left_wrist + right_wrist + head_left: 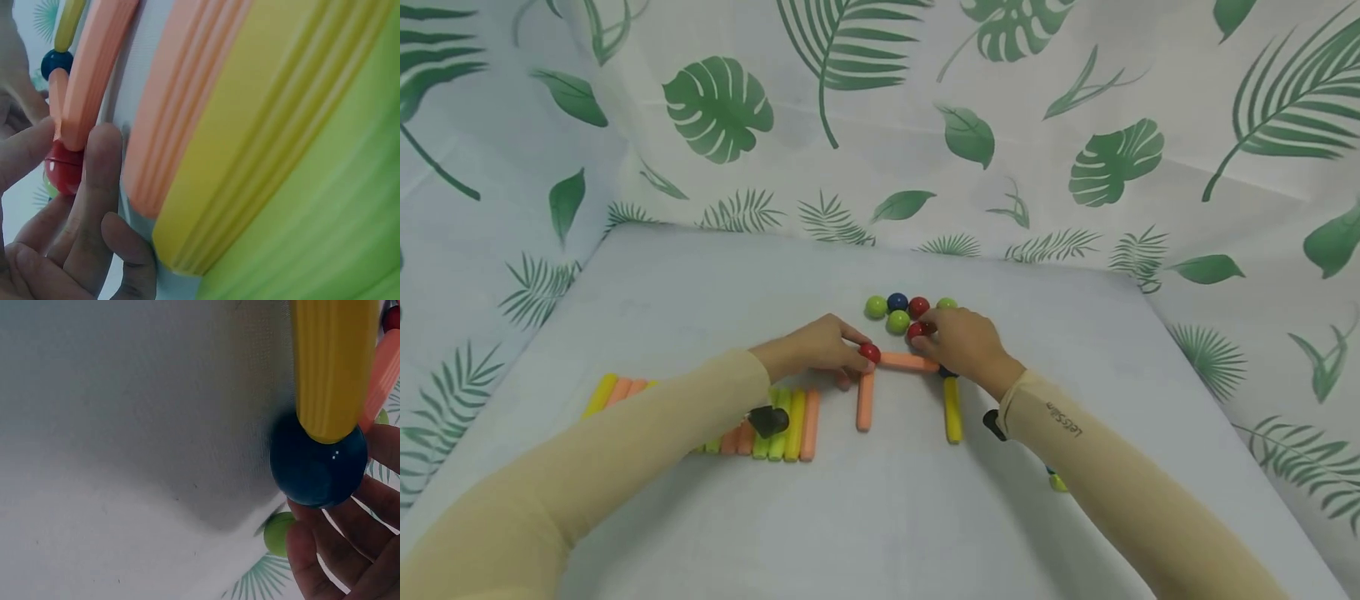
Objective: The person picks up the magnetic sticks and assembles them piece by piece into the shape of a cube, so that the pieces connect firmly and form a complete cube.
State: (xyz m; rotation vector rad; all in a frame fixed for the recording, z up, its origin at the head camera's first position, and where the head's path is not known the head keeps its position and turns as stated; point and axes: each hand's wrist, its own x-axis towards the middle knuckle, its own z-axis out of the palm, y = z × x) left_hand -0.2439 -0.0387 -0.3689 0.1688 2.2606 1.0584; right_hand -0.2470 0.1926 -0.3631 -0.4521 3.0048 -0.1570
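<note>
My left hand (822, 344) pinches a red ball (870, 354) at a corner where two orange sticks meet. One orange stick (907, 361) runs right towards a dark blue ball (319, 465); the other orange stick (866, 402) points towards me. From the blue ball a yellow stick (953, 410) also extends towards me. My right hand (967, 346) is just above the blue ball in the head view, its thumb and finger around a second red ball (916, 333). In the right wrist view that ball is hidden and the fingers (306, 556) are curled behind the blue ball.
Behind the hands lies a cluster of loose balls, among them a green ball (876, 307), a blue ball (897, 302) and a red ball (919, 307). A row of coloured sticks (792, 425) lies left, partly under my left arm. A small green-yellow piece (1058, 482) shows beside my right sleeve.
</note>
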